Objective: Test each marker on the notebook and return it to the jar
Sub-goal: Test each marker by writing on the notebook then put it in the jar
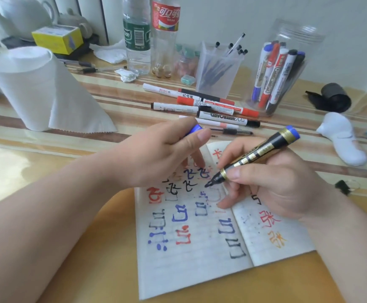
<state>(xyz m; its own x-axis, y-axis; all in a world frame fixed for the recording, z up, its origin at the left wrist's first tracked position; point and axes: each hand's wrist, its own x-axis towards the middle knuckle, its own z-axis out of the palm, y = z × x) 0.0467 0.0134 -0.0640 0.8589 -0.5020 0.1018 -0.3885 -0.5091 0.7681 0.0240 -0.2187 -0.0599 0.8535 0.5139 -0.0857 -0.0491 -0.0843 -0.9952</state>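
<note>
My right hand (272,184) grips a black-and-gold marker (254,154) with a blue end, its uncapped tip touching the left page of the open notebook (200,259). The pages carry red, blue, black and orange test marks. My left hand (156,154) holds the marker's blue cap (194,129) between thumb and fingers, and one finger presses down on the page. A clear jar (287,68) at the back right holds several whiteboard markers. More markers (202,106) lie loose on the table between the jar and the notebook.
A paper towel roll (38,88) stands at the left. Two plastic bottles (152,33) and a clear pen holder (217,66) stand behind the loose markers. At the right lie a white device (342,138), a black roll (333,97) and a binder clip (344,186).
</note>
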